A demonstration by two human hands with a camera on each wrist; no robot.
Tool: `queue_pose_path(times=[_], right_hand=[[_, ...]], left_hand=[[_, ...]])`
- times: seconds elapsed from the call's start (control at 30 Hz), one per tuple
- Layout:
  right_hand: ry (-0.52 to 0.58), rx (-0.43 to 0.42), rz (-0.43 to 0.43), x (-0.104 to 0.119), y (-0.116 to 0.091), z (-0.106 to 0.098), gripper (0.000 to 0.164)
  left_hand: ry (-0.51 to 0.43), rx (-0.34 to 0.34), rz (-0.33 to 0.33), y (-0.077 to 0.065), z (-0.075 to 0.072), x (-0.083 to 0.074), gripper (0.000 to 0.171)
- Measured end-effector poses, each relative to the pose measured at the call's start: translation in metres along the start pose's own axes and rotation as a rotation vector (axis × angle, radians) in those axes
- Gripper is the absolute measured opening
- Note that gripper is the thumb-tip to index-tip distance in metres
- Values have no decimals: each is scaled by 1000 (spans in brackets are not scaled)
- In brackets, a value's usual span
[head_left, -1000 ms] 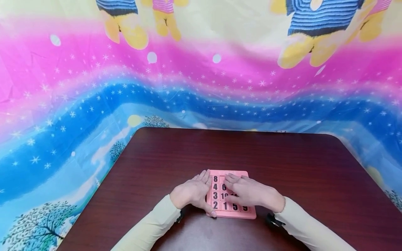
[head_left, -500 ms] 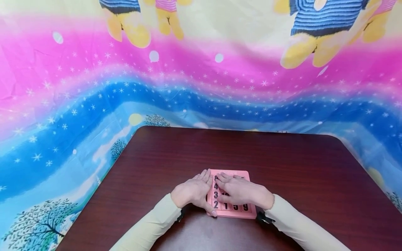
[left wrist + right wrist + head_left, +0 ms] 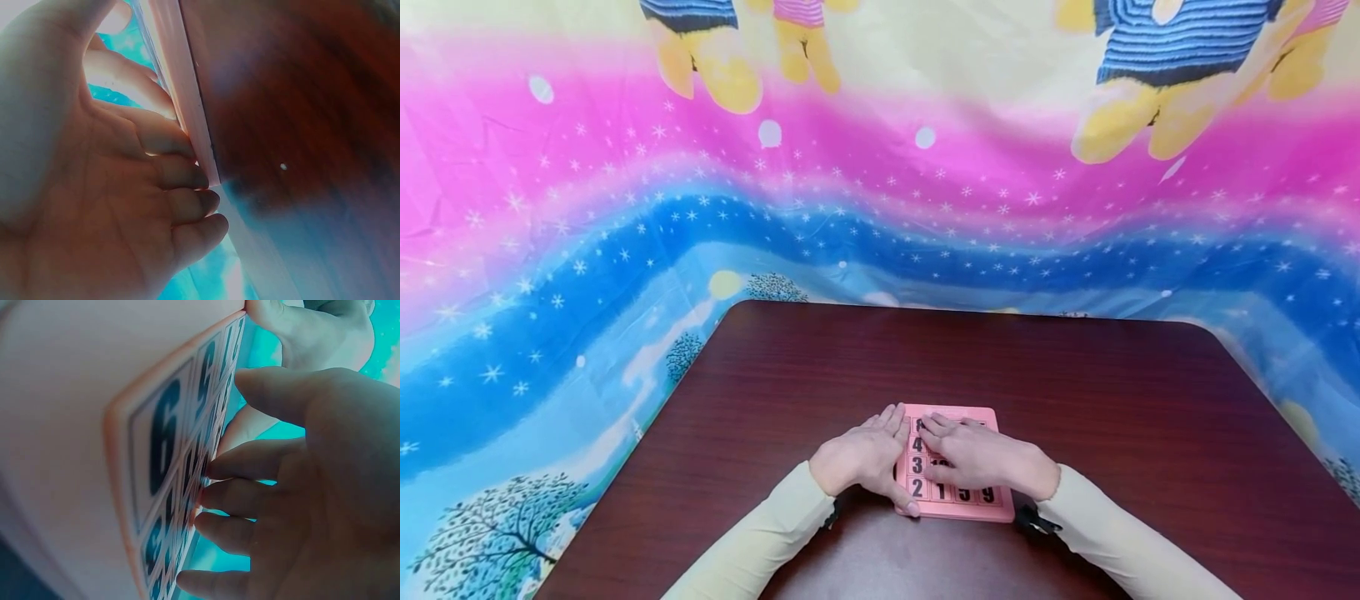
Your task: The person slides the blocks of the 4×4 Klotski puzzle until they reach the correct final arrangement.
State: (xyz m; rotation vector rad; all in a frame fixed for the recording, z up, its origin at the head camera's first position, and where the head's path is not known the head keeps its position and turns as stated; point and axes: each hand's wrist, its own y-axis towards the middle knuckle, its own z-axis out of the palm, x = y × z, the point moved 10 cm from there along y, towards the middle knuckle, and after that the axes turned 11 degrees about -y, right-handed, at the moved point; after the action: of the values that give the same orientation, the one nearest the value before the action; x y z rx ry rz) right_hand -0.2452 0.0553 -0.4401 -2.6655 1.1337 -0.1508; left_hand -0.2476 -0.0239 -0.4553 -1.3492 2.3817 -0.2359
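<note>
A pink number slide puzzle [image 3: 941, 491] lies flat on the dark wooden table, its square tiles printed with black numerals. Along its left side rests my left hand [image 3: 863, 457], fingers extended on the upper left edge and thumb at the lower left corner. The left wrist view shows those fingertips [image 3: 200, 203] against the puzzle's pink side [image 3: 200, 119]. My right hand [image 3: 981, 454] is over the tiles, fingers outstretched, covering the middle and upper right ones. In the right wrist view, its fingertips [image 3: 209, 497] meet the numbered face [image 3: 165, 440].
The brown table [image 3: 1075, 375] has rounded far corners. Behind and beside it hangs a colourful cloth [image 3: 880, 192] with snowflakes, trees and cartoon figures. Both forearms wear pale sleeves, with a dark strap piece [image 3: 1037, 521] near the right wrist.
My right hand has shifted left across the tiles, its fingertips now by the 8 in the left column. My left hand keeps its place at the puzzle's left edge.
</note>
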Motion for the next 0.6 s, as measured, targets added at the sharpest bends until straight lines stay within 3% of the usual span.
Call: queue_pose_path(times=[0.4,0.6], right_hand=[[4,-21,59,-20,-15,3,63],[-15,-51,46,-21,-18,4,64]], left_hand=[[-6,-11,-3,0,-1,-1,131],[-1,-11,1,0,0,0,131]])
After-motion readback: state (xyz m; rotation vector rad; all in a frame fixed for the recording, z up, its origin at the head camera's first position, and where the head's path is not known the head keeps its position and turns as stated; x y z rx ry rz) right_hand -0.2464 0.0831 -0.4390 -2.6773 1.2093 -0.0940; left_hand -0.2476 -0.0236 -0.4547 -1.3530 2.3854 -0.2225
